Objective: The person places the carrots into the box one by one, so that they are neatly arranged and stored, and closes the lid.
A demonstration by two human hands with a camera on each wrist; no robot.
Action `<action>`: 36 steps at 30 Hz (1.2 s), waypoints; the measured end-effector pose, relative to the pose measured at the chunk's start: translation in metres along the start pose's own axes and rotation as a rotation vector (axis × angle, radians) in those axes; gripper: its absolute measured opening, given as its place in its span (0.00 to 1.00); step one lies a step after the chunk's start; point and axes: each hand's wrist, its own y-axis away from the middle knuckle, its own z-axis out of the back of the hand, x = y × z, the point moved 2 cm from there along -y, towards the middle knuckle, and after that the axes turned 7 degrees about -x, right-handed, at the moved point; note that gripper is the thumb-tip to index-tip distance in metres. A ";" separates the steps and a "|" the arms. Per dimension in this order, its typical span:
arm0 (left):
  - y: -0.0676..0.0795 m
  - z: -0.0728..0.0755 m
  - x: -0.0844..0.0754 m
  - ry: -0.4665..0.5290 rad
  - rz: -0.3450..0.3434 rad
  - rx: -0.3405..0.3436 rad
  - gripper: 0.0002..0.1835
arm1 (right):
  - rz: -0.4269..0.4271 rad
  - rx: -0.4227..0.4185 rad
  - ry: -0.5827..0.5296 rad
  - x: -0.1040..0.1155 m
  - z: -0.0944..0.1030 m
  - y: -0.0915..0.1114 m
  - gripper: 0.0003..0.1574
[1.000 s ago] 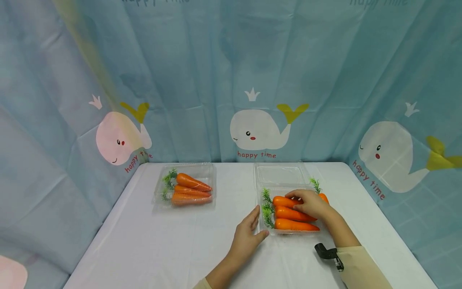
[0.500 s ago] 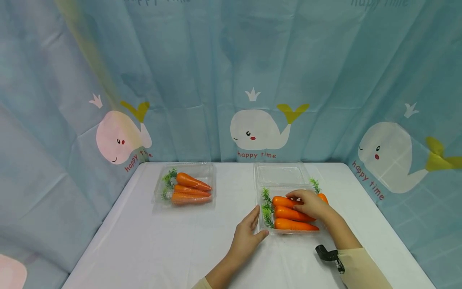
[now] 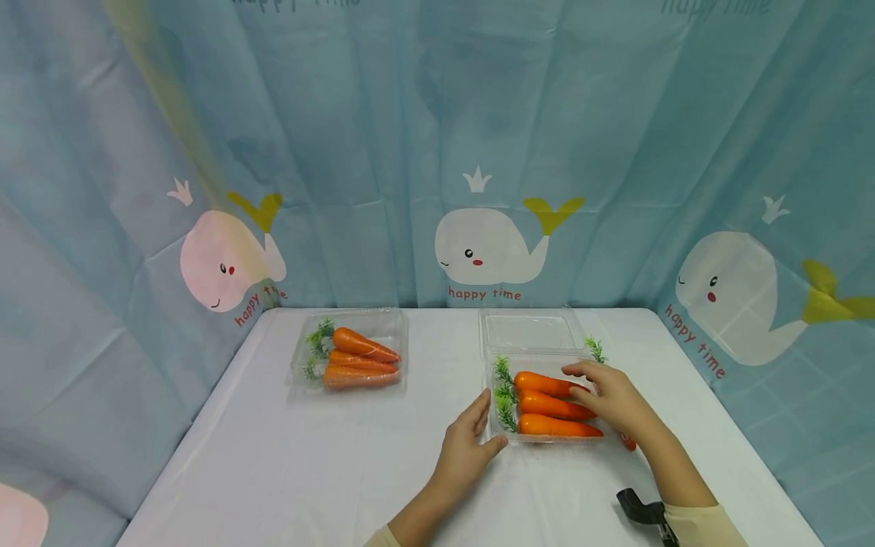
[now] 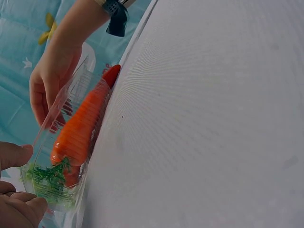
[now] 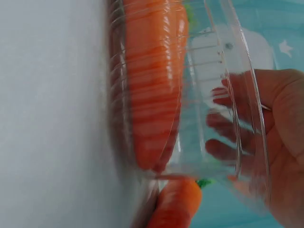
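Note:
An open clear plastic clamshell box (image 3: 507,438) holds three orange carrots, their green tops to the left. The nearest carrot (image 3: 560,425) lies along the front wall. My left hand (image 3: 463,448) rests at the box's left front corner, thumb and fingers spread; in the left wrist view its thumb (image 4: 15,156) touches the wall. My right hand (image 3: 611,395) hovers over the right side, fingers loosely bent near the farthest carrot's tip (image 3: 579,387). Through the clear wall in the right wrist view, no carrot shows in the right hand (image 5: 285,133).
Another carrot (image 3: 627,441) lies right of the box, partly behind my right arm; its green top (image 3: 595,349) shows beyond. A second clear box (image 3: 405,323) with three carrots stands at the back left. The open lid (image 3: 533,332) lies toward the whale-print curtain (image 3: 383,152).
My right hand has drawn back to the right off the farthest carrot, which now lies in the box with more of it showing. The left hand stays put.

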 end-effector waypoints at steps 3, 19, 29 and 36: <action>0.000 0.000 0.000 0.008 0.002 0.002 0.44 | -0.015 -0.036 0.009 -0.003 0.002 0.008 0.22; 0.000 -0.002 0.001 0.026 0.026 0.002 0.44 | -0.089 -0.267 0.010 -0.029 0.020 0.025 0.22; -0.001 -0.002 0.001 0.041 0.037 0.006 0.44 | -0.246 -0.302 0.043 -0.046 0.029 0.031 0.26; 0.000 -0.002 0.000 0.040 0.040 0.008 0.44 | -0.360 -0.240 0.015 -0.056 0.025 0.034 0.29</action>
